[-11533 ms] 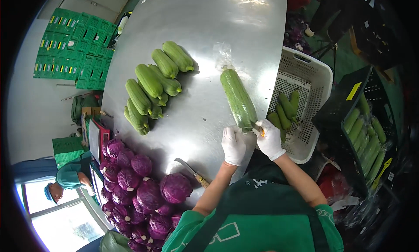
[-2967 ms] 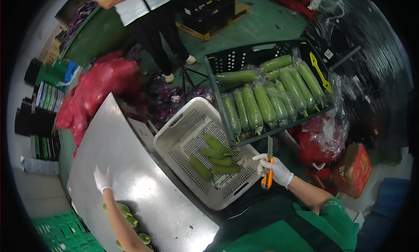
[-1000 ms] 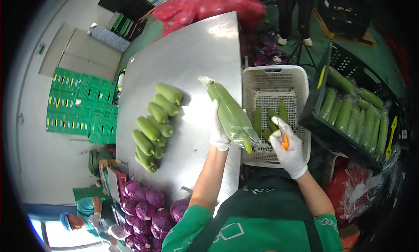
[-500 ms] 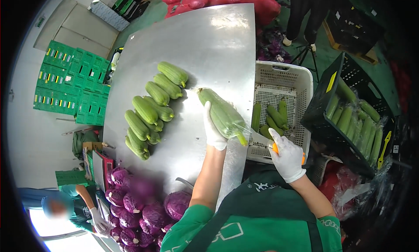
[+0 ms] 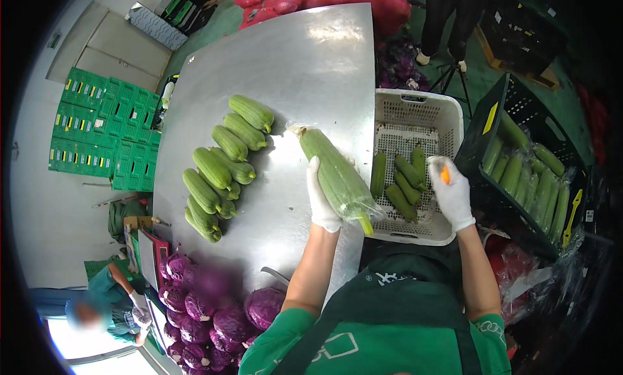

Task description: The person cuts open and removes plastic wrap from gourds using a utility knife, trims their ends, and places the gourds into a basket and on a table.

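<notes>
A pale green zucchini (image 5: 331, 167) in clear plastic film lies tilted in my left hand (image 5: 322, 196), which is closed round its side above the steel table. Its stubby stem end points toward me, with film bunched around it. My right hand (image 5: 452, 192) is a fist over the right rim of the white basket, apart from the zucchini. From this fist shows the orange handle (image 5: 445, 175) of a tool whose other end is hidden. Left of the held zucchini, several bare zucchini (image 5: 212, 169) lie in a slanting row on the table.
The white basket (image 5: 422, 97) beside the steel table (image 5: 279, 57) holds several darker green vegetables (image 5: 407, 174). A black crate (image 5: 477, 125) of wrapped zucchini stands at right. Purple cabbages (image 5: 214, 320) are heaped at lower left, near another person (image 5: 123, 303). Green crates (image 5: 107, 128) are stacked farther left.
My right hand has moved up and right, away from the zucchini's stem end, with the orange-handled tool. The film now gathers close at that end. My left hand keeps its hold.
</notes>
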`<action>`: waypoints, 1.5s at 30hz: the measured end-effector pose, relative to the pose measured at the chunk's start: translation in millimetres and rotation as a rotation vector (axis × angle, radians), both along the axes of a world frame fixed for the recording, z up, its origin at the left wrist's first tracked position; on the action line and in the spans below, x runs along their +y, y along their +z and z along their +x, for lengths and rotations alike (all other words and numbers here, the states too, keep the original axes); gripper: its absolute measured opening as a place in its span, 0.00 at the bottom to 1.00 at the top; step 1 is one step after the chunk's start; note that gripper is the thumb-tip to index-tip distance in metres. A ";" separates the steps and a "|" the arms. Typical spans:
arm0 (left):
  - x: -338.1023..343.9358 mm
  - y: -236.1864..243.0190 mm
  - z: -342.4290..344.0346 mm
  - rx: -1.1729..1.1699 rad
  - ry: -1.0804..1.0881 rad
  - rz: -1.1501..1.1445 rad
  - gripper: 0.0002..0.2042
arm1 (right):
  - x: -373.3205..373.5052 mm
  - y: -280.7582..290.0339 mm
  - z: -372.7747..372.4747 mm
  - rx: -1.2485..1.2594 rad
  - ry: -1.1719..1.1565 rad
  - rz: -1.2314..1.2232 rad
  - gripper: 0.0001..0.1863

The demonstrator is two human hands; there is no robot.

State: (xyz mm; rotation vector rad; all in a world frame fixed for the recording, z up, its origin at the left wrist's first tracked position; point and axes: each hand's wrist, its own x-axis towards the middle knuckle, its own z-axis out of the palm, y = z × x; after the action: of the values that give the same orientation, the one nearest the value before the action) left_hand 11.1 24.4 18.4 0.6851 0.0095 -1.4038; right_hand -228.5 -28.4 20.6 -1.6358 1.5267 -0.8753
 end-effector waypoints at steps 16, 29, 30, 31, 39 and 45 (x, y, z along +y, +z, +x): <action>2.0 -73.0 21.5 -0.919 0.072 0.300 0.23 | 50.9 -56.8 83.3 -0.210 0.282 -0.116 0.08; 86.1 -67.5 -21.5 -2.014 0.074 0.312 0.14 | 57.7 -75.1 113.2 -0.093 0.492 -0.186 0.09; 87.7 -66.4 -14.8 -1.985 0.037 0.260 0.10 | 58.1 -75.6 112.9 -0.104 0.473 -0.170 0.08; 88.2 -65.3 -11.4 -1.955 -0.001 0.208 0.06 | 57.6 -76.7 112.7 -0.098 0.476 -0.167 0.08; 93.2 -86.2 -24.5 -1.323 0.285 0.385 0.04 | 60.0 -106.1 118.5 -0.401 0.252 0.196 0.04; 102.2 -89.8 -9.7 -0.709 0.366 0.408 0.05 | 48.1 -101.9 112.7 -0.584 0.095 0.429 0.04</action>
State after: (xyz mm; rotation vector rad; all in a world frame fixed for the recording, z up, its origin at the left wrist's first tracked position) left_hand 1.3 126.6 -71.4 1.4176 -0.1345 -0.7543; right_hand -115.9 19.6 -81.2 -1.0149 1.1159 -0.8108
